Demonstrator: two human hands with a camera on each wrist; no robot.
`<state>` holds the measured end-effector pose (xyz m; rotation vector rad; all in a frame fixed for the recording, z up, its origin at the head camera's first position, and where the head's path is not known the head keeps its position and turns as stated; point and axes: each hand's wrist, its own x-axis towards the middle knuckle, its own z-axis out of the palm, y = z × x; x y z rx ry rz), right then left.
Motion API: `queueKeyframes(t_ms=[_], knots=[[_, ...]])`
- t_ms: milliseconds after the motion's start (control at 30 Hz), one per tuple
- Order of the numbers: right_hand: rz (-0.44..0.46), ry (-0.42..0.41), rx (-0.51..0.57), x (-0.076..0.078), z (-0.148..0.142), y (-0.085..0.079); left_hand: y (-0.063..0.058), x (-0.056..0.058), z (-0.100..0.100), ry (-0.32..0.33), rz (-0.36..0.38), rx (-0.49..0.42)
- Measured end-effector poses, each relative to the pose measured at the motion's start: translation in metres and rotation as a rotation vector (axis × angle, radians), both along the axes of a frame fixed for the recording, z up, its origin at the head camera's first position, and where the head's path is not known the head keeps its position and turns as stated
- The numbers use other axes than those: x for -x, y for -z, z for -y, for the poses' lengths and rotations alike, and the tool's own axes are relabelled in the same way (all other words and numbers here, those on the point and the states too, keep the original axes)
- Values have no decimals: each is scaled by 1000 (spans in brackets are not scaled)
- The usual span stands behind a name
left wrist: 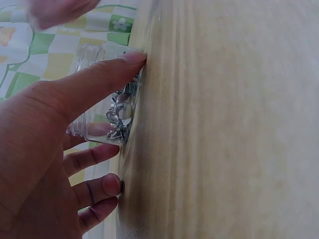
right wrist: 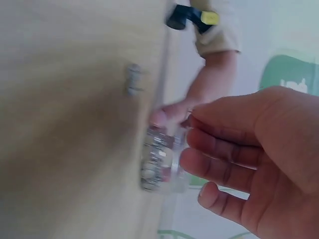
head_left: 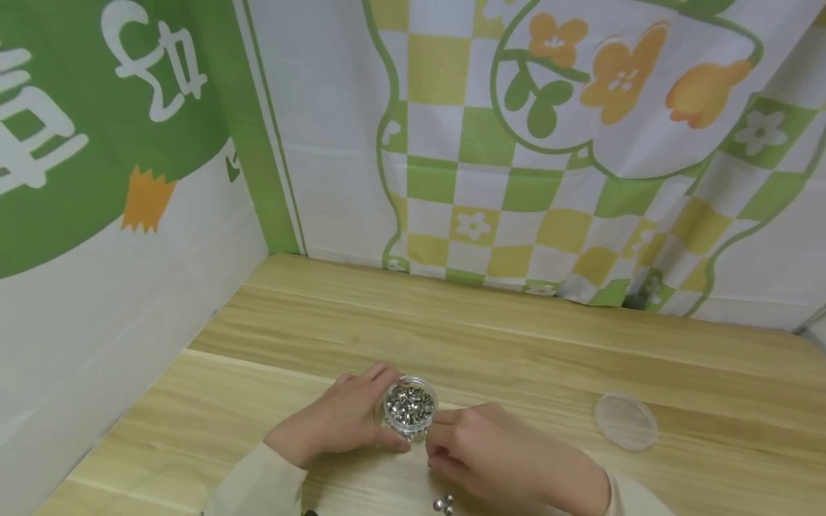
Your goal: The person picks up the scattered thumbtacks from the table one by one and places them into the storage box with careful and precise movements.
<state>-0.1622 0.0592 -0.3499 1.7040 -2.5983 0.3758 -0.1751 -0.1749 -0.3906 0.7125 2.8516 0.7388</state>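
Observation:
A small clear jar stands on the table, partly filled with shiny silver metal pieces. My left hand holds it from the left, the thumb along its near side in the left wrist view and fingers behind it. Just right of the rim is my right hand, fingers curled. In the right wrist view its thumb and forefinger pinch a small shiny metal piece, mostly hidden by the fingertips. A few round silver beads lie on the table near the right hand.
A clear round lid lies flat on the wooden table, to the right of the right hand. Patterned cloth hangs along the table's back edge, and another green and white cloth along the left side.

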Motion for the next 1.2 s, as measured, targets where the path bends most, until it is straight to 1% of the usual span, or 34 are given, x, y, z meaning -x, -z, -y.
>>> queueKeyframes(t_ms=[67,133,300,433,533,600,700,800,867,967,1033,1200], knots=[[15,41,9,7,6,-6,0,1,0,2,4,2],[1,67,17,15,12,-10,0,1,0,5,4,4],[-33,107,68,33,27,-7,1,1,0,6,16,5],[-34,136,70,39,32,-5,2,2,-1,-2,26,10],[-25,151,72,40,32,-4,2,2,-1,-5,27,15],[-26,156,74,39,30,-4,1,2,0,-5,25,13],[-46,143,69,33,24,-4,1,2,1,-2,25,9],[-72,114,39,23,15,-2,0,2,0,3,21,4],[-70,92,13,15,9,1,0,2,0,4,18,4],[-38,51,-14,2,-1,4,0,1,-1,-1,12,5],[-43,4,-26,-5,-8,7,-1,1,-2,-7,12,0],[-76,-84,-39,-12,-15,12,-2,-1,-1,-16,10,1]])
